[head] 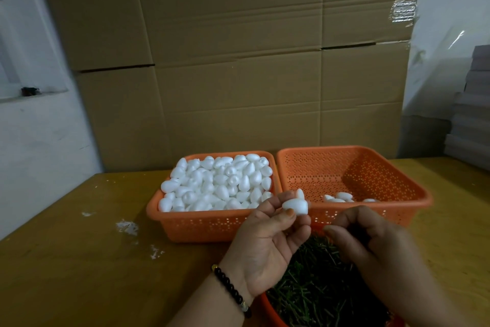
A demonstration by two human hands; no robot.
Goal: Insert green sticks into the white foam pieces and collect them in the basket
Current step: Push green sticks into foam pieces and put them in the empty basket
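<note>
Stacked cardboard boxes (233,61) fill the background behind a yellow-brown tabletop (79,260). On the tabletop two orange perforated baskets stand side by side, touching: the left basket (201,226) is heaped with white foam pieces (217,183), while the right basket (352,175) holds only a few finished pieces (342,197) lying near its front wall. Nearer the person, at the lower edge, a third orange container (270,310) is packed with green sticks (313,284). The left hand (267,244), with a dark bead bracelet (230,289) at its wrist, is raised palm-up in front of the two baskets, its grip pinching one foam piece (295,206) between thumb and fingertips. The right hand (371,244) hovers over the green sticks with its fingers curled inward; whether its grip holds a stick I cannot tell, since the fingers hide it. White crumbs (127,227) lie scattered on the tabletop to the left.
</note>
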